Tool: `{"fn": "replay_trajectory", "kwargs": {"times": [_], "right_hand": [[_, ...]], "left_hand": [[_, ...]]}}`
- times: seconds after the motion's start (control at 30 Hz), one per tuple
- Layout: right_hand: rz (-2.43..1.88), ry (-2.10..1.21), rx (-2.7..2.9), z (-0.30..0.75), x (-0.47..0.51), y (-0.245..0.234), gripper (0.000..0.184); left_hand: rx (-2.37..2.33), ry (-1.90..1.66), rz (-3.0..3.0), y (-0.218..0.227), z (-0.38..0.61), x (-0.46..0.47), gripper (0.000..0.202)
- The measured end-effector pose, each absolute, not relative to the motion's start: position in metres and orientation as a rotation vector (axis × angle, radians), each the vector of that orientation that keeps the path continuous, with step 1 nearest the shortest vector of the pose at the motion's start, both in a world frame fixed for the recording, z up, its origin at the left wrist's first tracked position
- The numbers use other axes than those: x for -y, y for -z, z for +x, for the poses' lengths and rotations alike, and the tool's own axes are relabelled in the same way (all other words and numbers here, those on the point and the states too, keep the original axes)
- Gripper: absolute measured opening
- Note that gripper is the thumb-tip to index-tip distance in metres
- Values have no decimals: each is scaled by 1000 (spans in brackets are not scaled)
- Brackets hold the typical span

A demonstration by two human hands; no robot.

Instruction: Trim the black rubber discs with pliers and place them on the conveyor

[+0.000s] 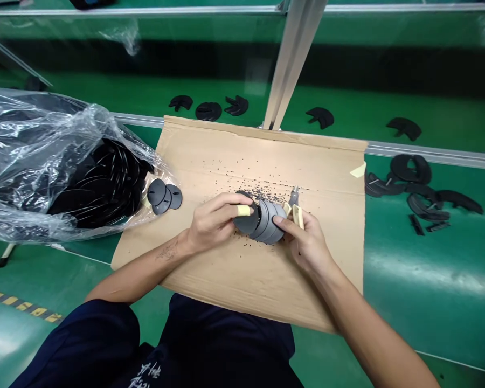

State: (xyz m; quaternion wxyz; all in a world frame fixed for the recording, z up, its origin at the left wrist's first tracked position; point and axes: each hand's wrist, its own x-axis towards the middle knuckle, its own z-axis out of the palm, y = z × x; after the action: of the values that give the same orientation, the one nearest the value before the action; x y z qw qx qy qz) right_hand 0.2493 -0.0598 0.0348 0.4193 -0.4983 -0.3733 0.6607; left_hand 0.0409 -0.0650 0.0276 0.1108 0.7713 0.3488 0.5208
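Head view: stack of grey discs [267, 222] clasped between left hand [212, 221] and right hand [303, 242], over a cardboard sheet [242, 153].

Left hand closed around the stack's left end; right hand curled on small cutters [298, 216], forefinger pressed to the stack. Risk: slackened pressure fanning the discs, or cutter tips nicking skin. Black crumbs [262, 195] scattered nearby. Open cardboard at lower left and upper right; sheet edge close on the right. Three loose discs [164, 196] and a plastic bag [36, 178] at upper left; black trimmed pieces [412, 168] on the green bench [428, 269] at right.
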Motion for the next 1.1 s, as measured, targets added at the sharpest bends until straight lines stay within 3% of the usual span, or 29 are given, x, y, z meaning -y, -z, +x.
{"fn": "replay_trajectory", "kwargs": {"times": [0.2, 0.5, 0.7, 1.1], "right_hand": [[-1236, -1723, 889, 248, 59, -39, 45], [-1191, -1694, 994, 250, 63, -40, 40], [-1164, -1667, 1068, 251, 66, -36, 37], [-1138, -1396, 1422, 254, 65, -39, 39]], "left_hand": [[-880, -1259, 2387, -21, 43, 68, 34], [-933, -1259, 2254, -28, 48, 68, 14], [-1048, -1171, 2109, -25, 46, 70, 53], [-933, -990, 1719, -19, 46, 73, 60]]}}
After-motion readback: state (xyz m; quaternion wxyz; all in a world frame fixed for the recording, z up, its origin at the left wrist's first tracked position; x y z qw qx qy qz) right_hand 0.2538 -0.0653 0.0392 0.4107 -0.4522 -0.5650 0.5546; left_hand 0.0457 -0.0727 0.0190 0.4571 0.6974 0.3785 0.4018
